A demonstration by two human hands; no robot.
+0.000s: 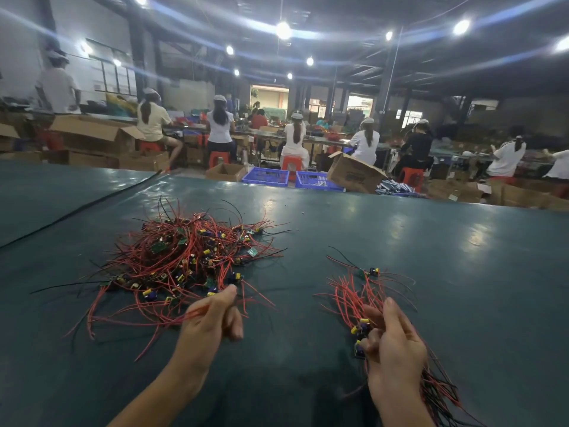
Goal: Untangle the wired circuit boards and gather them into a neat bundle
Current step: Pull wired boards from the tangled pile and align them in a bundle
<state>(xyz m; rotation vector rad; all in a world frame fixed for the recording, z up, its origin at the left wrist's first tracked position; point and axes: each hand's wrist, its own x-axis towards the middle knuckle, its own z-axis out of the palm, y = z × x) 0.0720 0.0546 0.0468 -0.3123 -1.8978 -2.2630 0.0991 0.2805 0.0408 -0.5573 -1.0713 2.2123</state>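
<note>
Near right, right hand (395,343): fingers curled round the bundle, thumb lying along its top.
Bundle (360,329): held just over the table; small boards with yellow and blue parts cluster at the fingertips. Long axis runs from near right to far left, red wires fanning away past the fingers, red and black tails trailing back beside the wrist.
Left hand (212,317): thumb and curled fingers pinch a few red wires (197,312) at the near edge of the tangled pile.
Single board (371,271): on the table beyond the bundle's fan.
Tangled pile (184,254): ahead of the left hand; red and black wires cross over the boards and stick out every way.
Table (400,241): glossy dark green sheet.
Black cable (77,211): slants across the far left.
Beyond the table: blue crates (266,175), an open cardboard box (354,175), seated workers (220,124) with backs turned.
</note>
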